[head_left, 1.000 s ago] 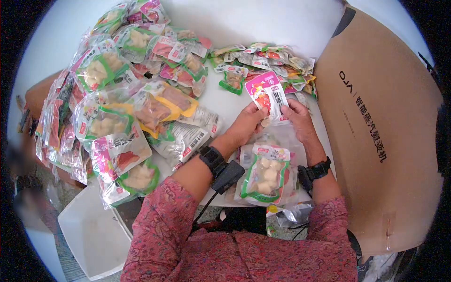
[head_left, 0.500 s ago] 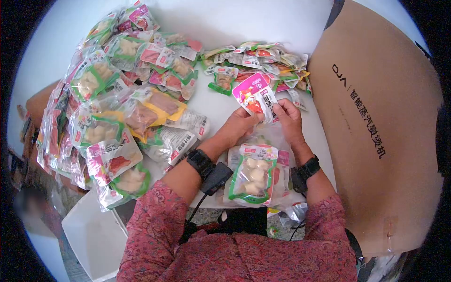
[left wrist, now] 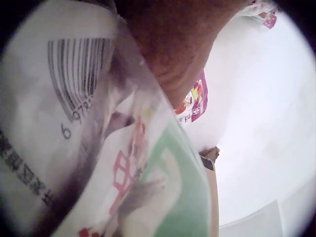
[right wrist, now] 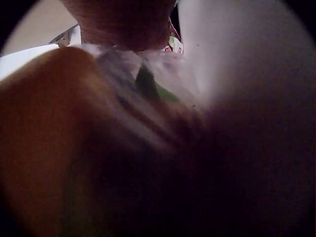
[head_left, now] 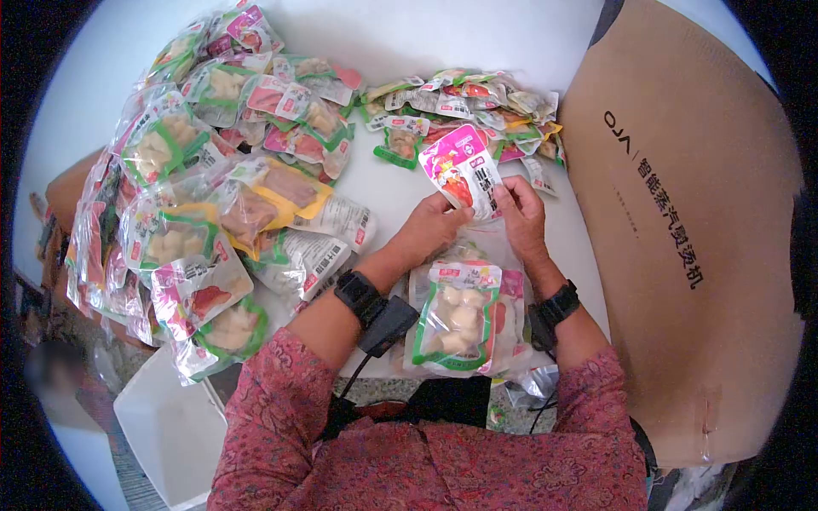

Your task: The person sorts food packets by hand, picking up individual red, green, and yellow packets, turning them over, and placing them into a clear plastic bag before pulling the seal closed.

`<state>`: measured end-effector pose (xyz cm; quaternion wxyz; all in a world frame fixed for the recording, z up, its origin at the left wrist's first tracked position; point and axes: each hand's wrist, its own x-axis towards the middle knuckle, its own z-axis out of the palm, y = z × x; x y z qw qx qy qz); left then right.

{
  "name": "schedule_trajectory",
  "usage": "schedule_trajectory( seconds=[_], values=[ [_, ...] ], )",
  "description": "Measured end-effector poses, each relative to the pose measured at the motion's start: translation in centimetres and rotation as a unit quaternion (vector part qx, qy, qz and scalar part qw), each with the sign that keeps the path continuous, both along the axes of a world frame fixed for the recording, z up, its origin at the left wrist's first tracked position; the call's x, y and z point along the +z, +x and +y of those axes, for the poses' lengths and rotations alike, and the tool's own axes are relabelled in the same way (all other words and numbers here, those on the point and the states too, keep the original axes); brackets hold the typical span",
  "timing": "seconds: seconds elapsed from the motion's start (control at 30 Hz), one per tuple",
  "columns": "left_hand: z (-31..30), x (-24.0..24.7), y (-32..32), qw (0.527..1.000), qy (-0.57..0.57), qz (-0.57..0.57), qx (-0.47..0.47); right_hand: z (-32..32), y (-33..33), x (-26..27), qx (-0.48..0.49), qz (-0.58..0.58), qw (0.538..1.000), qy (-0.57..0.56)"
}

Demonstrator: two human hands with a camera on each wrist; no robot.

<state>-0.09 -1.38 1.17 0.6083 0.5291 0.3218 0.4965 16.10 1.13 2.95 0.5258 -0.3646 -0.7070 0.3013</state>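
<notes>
Both hands hold up a pink and white packet (head_left: pixel 463 171) in the head view. The left hand (head_left: pixel 433 226) pinches its lower left edge, and the right hand (head_left: pixel 522 217) grips its right edge with thumb and fingers. Below the hands, near the table's front edge, lies a clear bag (head_left: pixel 511 324) with a green-edged packet of pale round pieces (head_left: pixel 458 317) on top. In the left wrist view, clear plastic with a barcode (left wrist: pixel 79 69) fills the left side, and part of the pink packet (left wrist: pixel 196 101) shows past the hand. The right wrist view is mostly dark.
A large heap of bagged packets (head_left: pixel 226 196) covers the table's left side. Smaller packets (head_left: pixel 477 106) are piled at the back. A tall cardboard box (head_left: pixel 682 255) stands along the right edge. Below the table at the left is a white bin (head_left: pixel 170 426).
The packet and both hands appear somewhat farther left in the head view, where the whole scene has also shifted left. Both hands keep hold of the packet.
</notes>
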Motion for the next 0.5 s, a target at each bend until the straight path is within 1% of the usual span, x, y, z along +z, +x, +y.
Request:
schedule_trajectory(
  seconds=[0.07,0.13,0.2,0.23,0.27,0.3,0.5],
  values=[
    [0.6,-0.7,-0.1,1.0,-0.019,-0.013,0.004,-0.1,-0.2,-0.1,0.008,0.023,0.999,-0.038],
    [0.8,-0.7,-0.2,0.999,-0.039,-0.025,0.007,0.5,0.2,-0.6,0.012,0.008,1.0,-0.019],
    [0.8,-0.8,-0.2,0.994,-0.082,-0.057,0.033,0.3,0.2,-0.7,0.013,-0.007,1.0,-0.002],
    [0.8,-0.7,-0.2,0.995,-0.084,-0.053,0.032,-0.3,0.0,-0.1,0.022,0.003,0.999,-0.044],
    [0.8,-0.6,-0.2,0.989,-0.107,-0.084,0.056,-0.7,-0.1,0.1,0.03,0.014,0.996,-0.086],
    [0.8,-0.4,-0.1,0.982,-0.129,-0.115,0.079,-0.8,-0.1,-0.1,0.028,0.017,0.996,-0.088],
    [0.6,-0.5,-0.5,0.985,-0.096,-0.131,0.062,-0.6,0.0,-0.1,0.026,0.036,0.995,-0.089]
  ],
)
